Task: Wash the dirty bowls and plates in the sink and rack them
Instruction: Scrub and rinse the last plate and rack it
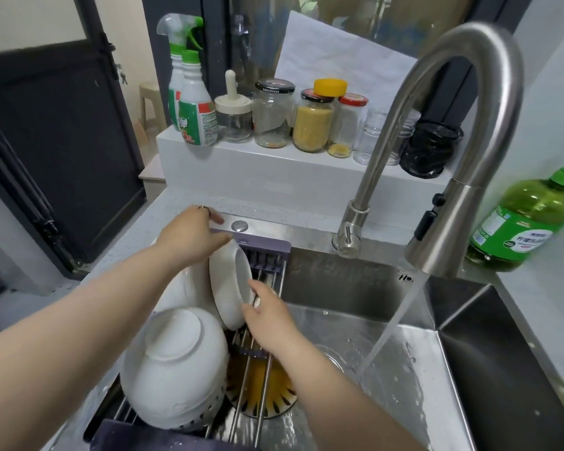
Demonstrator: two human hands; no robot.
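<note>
You are standing the bowl [229, 288] on edge at the far end of the rack [269, 255], so be lowering it gently until its rim is seating between the bars. The grip of your left hand [189, 237] is curling over the bowl at 11 o'clock. The grip of your right hand [269, 315] is pinching the rim at 5 o'clock.

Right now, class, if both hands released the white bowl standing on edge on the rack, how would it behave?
Standing on edge on the rack, the white bowl would probably tip or roll. Its glaze, with the tap running nearby, suggests a slippery grip. It seems ceramic: stiff, apt to chip.
</note>
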